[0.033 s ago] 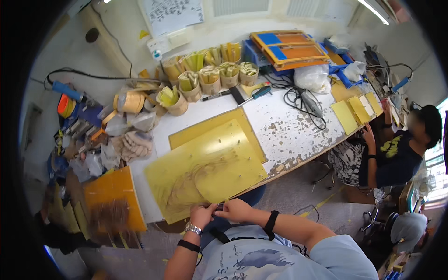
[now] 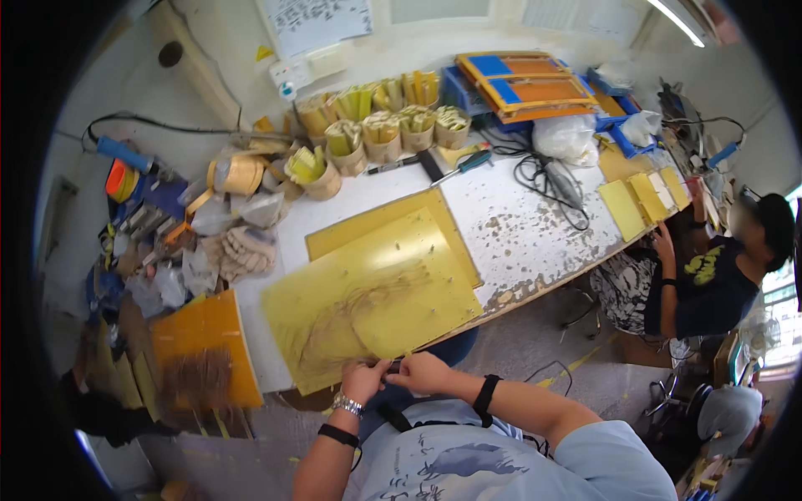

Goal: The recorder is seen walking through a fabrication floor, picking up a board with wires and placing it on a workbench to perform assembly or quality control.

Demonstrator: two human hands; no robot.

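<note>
Both hands, left hand (image 2: 364,380) and right hand (image 2: 422,373), pinching the near edge of the yellow sheet (image 2: 376,296), flat on the bench (image 2: 535,225) for support

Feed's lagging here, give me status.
Both hands, left hand and right hand, pinching near edge of yellow board. Second yellow sheet underneath. Nothing blocking.

A large yellow sheet (image 2: 376,292) lies flat on the white worktable, skewed so one corner points toward the person, its near edge hanging slightly past the table's front. It is thin and rigid-looking, glossy where light hits it, with brownish smudged streaks (like scorch or brush marks) across its lower left part and tiny specks scattered over the upper half.
</note>
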